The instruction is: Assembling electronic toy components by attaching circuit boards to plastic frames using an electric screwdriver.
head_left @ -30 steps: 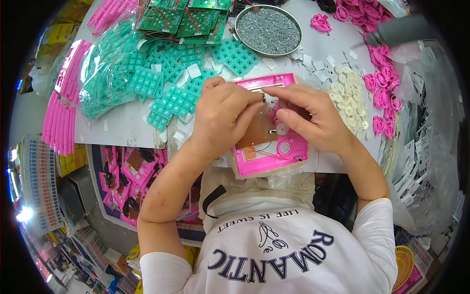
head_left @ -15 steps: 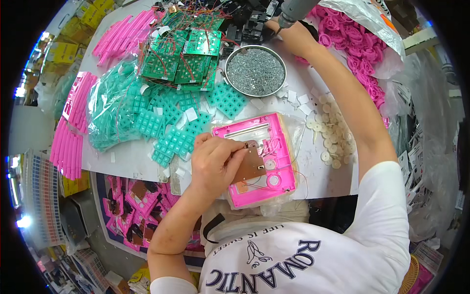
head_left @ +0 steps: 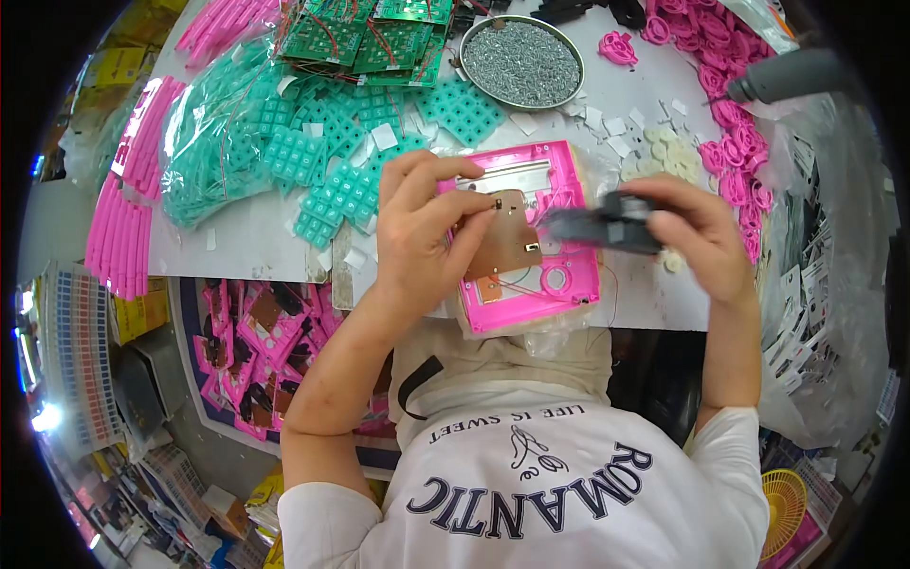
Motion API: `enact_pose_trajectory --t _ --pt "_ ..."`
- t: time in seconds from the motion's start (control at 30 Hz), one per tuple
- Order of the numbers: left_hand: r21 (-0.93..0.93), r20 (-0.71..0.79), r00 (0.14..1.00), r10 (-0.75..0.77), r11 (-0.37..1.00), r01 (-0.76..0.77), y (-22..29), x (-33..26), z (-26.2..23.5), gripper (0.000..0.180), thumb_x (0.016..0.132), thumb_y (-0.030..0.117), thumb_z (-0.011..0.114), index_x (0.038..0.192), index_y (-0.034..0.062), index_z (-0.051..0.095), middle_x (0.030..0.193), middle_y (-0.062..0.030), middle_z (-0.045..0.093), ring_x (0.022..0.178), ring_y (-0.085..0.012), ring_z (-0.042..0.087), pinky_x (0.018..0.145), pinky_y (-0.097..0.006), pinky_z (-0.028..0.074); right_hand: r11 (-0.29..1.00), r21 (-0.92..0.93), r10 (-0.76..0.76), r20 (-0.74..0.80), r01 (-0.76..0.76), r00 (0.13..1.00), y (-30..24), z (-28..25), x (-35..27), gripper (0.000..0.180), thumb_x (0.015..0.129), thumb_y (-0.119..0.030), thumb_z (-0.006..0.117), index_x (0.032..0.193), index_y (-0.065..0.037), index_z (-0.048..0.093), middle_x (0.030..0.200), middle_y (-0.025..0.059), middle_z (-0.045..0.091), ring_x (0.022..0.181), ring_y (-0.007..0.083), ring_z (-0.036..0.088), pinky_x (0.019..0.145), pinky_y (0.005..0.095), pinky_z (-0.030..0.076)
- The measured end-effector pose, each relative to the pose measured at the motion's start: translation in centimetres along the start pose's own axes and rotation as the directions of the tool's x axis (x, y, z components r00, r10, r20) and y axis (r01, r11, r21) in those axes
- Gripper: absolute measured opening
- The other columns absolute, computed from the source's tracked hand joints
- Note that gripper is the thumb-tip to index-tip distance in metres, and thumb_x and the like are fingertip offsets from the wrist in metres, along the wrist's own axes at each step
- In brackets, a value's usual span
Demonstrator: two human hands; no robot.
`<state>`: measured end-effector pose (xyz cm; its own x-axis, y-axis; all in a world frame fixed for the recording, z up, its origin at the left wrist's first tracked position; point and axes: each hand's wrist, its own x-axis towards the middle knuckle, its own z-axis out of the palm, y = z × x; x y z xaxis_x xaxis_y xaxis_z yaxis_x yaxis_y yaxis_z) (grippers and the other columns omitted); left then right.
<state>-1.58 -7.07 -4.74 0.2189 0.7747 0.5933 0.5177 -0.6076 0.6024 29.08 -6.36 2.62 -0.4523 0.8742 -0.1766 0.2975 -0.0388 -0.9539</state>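
Observation:
A pink plastic housing [head_left: 575,284] lies on a padded, plastic-wrapped support at the table's near edge. My left hand [head_left: 422,232] is closed on a brown circuit board [head_left: 512,232], thumb and fingers at its left and upper edge, above the housing. Thin wires run from the board area across the housing. In my right hand [head_left: 697,232] is a black plastic part [head_left: 621,223], smeared by motion, at the housing's right side. Its exact kind cannot be made out.
A round tin of small screws [head_left: 521,62] stands beyond the housing. Teal rubber keypads [head_left: 346,194] and green circuit boards [head_left: 379,43] lie to the left. Off-white discs [head_left: 668,156] and pink ring-shaped parts [head_left: 735,123] lie right. An electric screwdriver [head_left: 796,76] hangs at the far right.
My right hand has come back from the far side of the table to the housing with the black part. The screwdriver appears farther right. My left hand stays on the board.

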Motion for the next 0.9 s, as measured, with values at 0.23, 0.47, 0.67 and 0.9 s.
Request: enact_pose_trajectory --t 0.23,0.47,0.67,0.9 --pt "-0.103 0.106 0.991 -0.076 0.991 0.087 -0.5 0.1 -0.6 0.013 0.075 0.006 0.079 0.085 0.0086 0.072 0.094 -0.0045 0.067 0.093 -0.0249 0.062 0.087 -0.039 0.043 0.991 -0.112 0.093 0.212 -0.07 0.973 -1.6 5.2 4.5 0.046 0.091 -0.017 0.071 0.132 -0.002 0.058 0.116 0.01 0.065 0.087 0.0167 0.069 0.073 0.0321 0.056" --pt "-0.033 0.269 0.963 0.035 0.999 -0.027 -0.7 1.7 -2.7 0.014 0.075 0.005 0.079 0.087 0.0062 0.072 0.096 -0.0068 0.067 0.093 -0.0271 0.063 0.087 -0.039 0.046 0.524 -0.676 -0.56 0.186 0.518 0.808 1.4 6.4 4.0 0.062 0.063 -0.01 0.085 0.122 -0.01 0.066 0.106 0.0089 0.065 0.092 0.0284 0.067 0.07 0.0372 0.058" --pt "-0.05 0.457 0.878 0.141 0.99 -0.133 -0.8 3.6 -4.0 0.016 0.077 0.007 0.077 0.091 0.007 0.069 0.093 -0.0057 0.063 0.092 -0.0282 0.061 0.084 -0.04 0.046 0.508 -0.698 -0.504 0.235 0.505 0.831 0.3 6.0 4.3 0.06 0.061 -0.012 0.085 0.118 -0.01 0.068 0.102 0.0079 0.064 0.087 0.0263 0.065 0.067 0.0361 0.057" --pt "-0.045 0.583 0.781 0.225 0.968 -0.245 -0.7 5.6 -3.8 0.023 0.08 0.008 0.072 0.103 0.0077 0.07 0.089 -0.0053 0.058 0.083 -0.0273 0.058 0.075 -0.041 0.046 0.489 -0.709 -0.459 0.286 0.508 0.841 -0.9 5.7 4.8 0.059 0.059 -0.012 0.084 0.115 -0.007 0.069 0.099 0.0078 0.064 0.084 0.026 0.063 0.064 0.0356 0.056"
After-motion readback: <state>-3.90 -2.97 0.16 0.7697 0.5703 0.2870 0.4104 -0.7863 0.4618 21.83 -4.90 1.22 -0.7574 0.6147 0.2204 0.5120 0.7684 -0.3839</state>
